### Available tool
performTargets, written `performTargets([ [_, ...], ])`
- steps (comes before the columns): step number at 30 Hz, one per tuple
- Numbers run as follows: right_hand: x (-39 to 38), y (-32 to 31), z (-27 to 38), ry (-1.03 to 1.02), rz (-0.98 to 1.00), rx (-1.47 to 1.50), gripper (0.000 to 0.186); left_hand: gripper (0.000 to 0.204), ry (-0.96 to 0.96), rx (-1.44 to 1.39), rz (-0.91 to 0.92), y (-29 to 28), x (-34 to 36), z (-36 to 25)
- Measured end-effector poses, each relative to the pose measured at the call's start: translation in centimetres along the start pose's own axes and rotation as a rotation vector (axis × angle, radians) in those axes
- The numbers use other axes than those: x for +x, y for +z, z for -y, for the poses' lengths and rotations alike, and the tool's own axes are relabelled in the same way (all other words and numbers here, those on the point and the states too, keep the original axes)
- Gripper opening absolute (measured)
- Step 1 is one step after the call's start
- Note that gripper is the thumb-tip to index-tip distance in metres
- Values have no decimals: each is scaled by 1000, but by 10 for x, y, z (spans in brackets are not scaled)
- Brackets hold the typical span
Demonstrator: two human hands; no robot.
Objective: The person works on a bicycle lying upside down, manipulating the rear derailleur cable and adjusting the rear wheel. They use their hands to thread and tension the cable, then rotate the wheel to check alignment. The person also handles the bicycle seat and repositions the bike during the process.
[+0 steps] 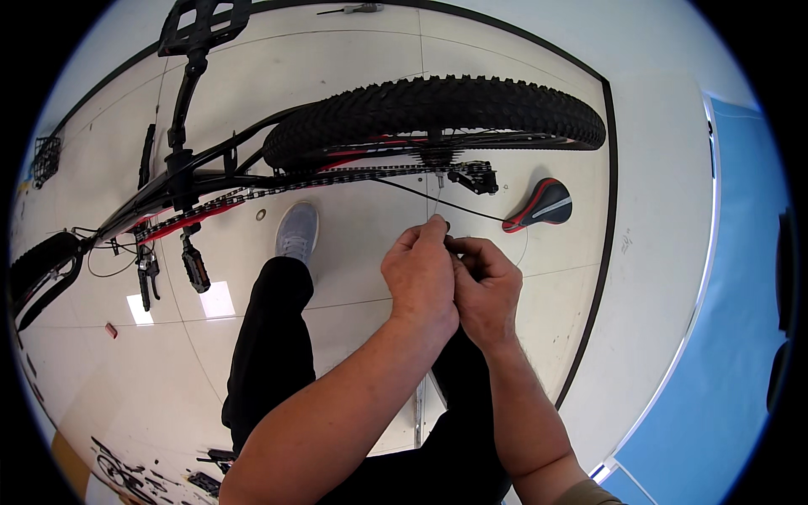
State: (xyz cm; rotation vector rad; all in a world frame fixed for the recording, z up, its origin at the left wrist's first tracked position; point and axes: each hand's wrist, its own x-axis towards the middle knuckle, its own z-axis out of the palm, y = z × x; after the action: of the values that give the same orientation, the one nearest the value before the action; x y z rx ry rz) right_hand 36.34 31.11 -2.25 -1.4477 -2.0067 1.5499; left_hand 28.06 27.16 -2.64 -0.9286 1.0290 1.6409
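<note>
An upside-down bicycle lies across the view, its knobbly rear tyre (pixel 438 103) beyond my hands. Below the wheel run the chain (pixel 337 175) and the rear derailleur (pixel 477 178). From the frame a black cable housing (pixel 446 202) stretches to the right. A thin bare cable (pixel 527 244) curves from that side down towards my right hand. My left hand (pixel 421 273) is closed, thumb and fingers pinched on a fine wire that shows just above its fingertips. Right against it, my right hand (pixel 486 286) is closed with curled fingers; what they hold is hidden.
A black and red saddle (pixel 543 204) rests on the tiled floor right of the derailleur. Pedals (pixel 195 268) stick out from the crank on the left. My shoe (pixel 297 231) stands below the chain. A screwdriver (pixel 358 8) lies at the far edge; small parts (pixel 202 480) lie lower left.
</note>
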Motion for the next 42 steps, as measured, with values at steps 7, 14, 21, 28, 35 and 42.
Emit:
performTargets([
  [7,1,1,-4,13,-3,-7,15,18,-13,23,-3,-4,6,4],
  [14,6,-5,4,66,18,-52,15,25,-32,92,11,-7,7,9],
  [21,10,-13,-2,110,60,-28,16,29,-25,112,-19,-1,5,9],
  [28,23,-27,-27,128,98,-343,19,39,-3,276,-68,-2,-1,5],
  [35,38,-33,-33,33,42,-410,19,35,0,279,18,-1,2,7],
  [42,25,-35,-17,-59,16,-458,19,37,45,338,-3,5,9,8],
])
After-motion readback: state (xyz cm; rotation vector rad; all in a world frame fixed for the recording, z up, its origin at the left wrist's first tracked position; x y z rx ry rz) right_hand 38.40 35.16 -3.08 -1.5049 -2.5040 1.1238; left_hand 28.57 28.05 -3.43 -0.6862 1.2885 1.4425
